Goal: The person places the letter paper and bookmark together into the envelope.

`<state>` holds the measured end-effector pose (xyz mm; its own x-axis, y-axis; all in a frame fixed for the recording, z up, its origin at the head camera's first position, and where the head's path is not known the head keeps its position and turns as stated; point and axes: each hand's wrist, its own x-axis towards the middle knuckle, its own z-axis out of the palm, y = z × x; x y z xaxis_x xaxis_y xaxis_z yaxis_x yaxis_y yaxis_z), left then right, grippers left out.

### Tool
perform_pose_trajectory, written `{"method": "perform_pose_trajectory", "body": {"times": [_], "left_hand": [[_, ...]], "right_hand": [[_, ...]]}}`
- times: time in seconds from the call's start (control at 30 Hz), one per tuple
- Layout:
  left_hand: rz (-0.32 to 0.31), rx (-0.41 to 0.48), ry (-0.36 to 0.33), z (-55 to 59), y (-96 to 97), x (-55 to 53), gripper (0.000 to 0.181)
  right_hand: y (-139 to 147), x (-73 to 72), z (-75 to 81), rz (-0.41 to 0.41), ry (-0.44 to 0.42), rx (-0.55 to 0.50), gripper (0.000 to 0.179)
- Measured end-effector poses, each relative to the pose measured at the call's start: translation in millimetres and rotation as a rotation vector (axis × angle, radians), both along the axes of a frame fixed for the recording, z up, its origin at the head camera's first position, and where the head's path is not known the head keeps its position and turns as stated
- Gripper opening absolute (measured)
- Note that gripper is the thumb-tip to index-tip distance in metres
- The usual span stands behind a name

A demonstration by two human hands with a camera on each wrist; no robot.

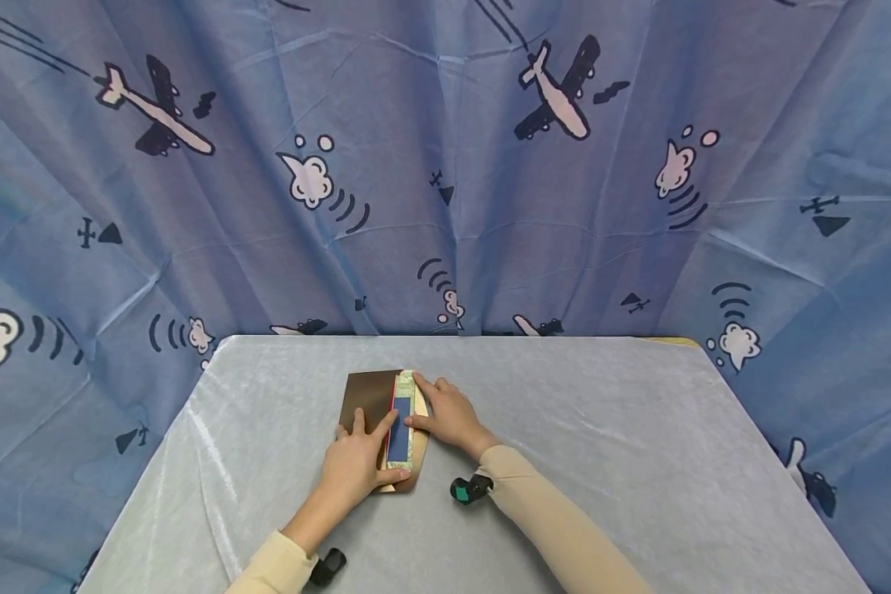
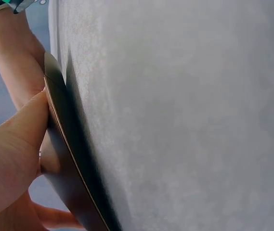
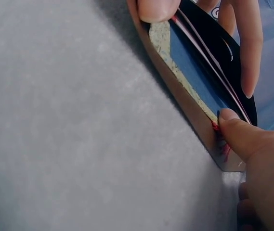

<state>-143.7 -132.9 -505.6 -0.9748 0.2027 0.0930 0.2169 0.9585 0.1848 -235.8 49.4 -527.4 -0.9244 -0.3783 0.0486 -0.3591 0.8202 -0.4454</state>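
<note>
A brown card folder (image 1: 368, 389) lies on the cloth, with a narrow patterned strip (image 1: 401, 404) carrying a blue panel along its right part. Red shows down the strip's left edge. My left hand (image 1: 352, 466) rests spread over the folder, its index fingertip at the strip and its thumb at the near end. The right hand (image 1: 453, 417) touches from the other side, index finger at the far end and thumb on the strip. In the right wrist view, a red cord (image 3: 225, 150) shows beside the right thumb, and layers stand slightly apart behind the blue panel (image 3: 192, 72).
A pale grey cloth (image 1: 601, 429) covers the table. Behind its far edge hangs a blue curtain (image 1: 386, 272) printed with airplanes. Dark devices are strapped at the left wrist (image 1: 328, 568) and the right wrist (image 1: 471, 488).
</note>
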Motion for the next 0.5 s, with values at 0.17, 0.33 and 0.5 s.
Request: {"method": "perform_pose_trajectory", "body": {"times": [0.17,0.33,0.5], "left_hand": [[0.000,-0.011,0.006,-0.4,-0.2,-0.6,0.098],[-0.005,-0.020,0.009,-0.1,-0.4,-0.8,0.098],[-0.002,-0.016,0.000,0.3,-0.5,-0.7,0.098]], "right_hand": [[-0.7,-0.4,-0.8,-0.004,0.005,-0.002,0.087],[-1.5,1.6,-0.3,-0.012,0.006,-0.004,0.087],[-2.6,2.4,0.3,-0.013,0.008,-0.001,0.086]]}}
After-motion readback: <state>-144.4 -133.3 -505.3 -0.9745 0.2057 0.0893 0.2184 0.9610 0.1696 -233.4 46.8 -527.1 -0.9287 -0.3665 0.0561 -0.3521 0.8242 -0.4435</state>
